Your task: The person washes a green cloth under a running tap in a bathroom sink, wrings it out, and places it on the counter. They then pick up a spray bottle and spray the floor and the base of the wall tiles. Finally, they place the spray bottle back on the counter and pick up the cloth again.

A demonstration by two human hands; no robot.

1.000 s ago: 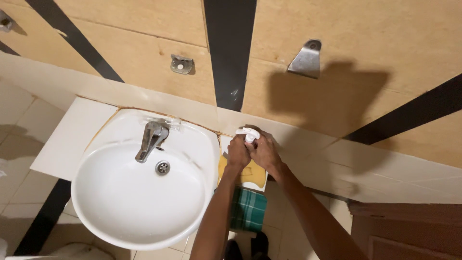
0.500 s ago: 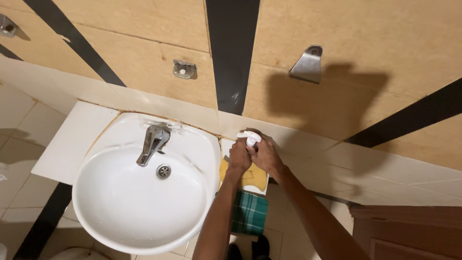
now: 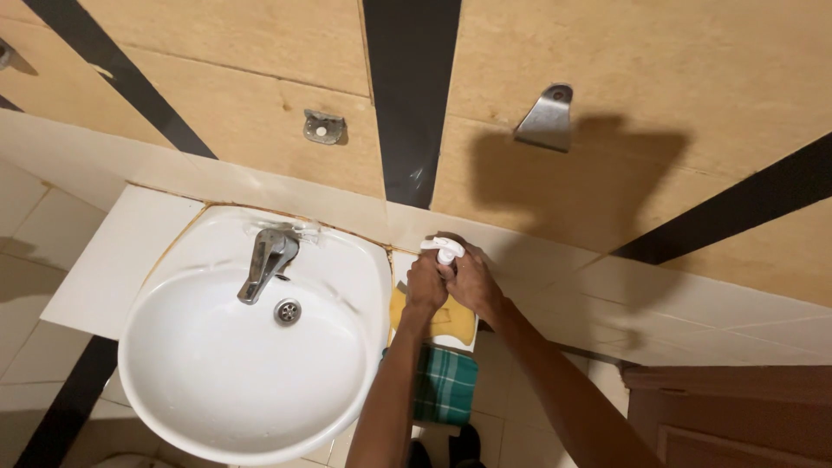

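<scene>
Both hands meet on a white spray bottle (image 3: 444, 250) that stands on the counter to the right of a white wash basin (image 3: 208, 381). My left hand (image 3: 426, 283) wraps the bottle's body from the left. My right hand (image 3: 472, 279) grips it from the right, just under the white trigger head. Only the head of the bottle shows above my fingers. Below my hands lies a yellow sponge (image 3: 451, 322), and a green checked cloth (image 3: 444, 385) hangs over the counter's front edge.
A chrome tap (image 3: 267, 263) and a drain (image 3: 287, 311) sit at the back of the basin. Two metal brackets (image 3: 547, 118) are fixed to the tan wall with black stripes. A brown door or cabinet (image 3: 737, 420) stands at the lower right.
My hands stay clasped on the bottle in the same spot. The view has shifted slightly, so the basin and wall sit a little lower and to the right in the picture.
</scene>
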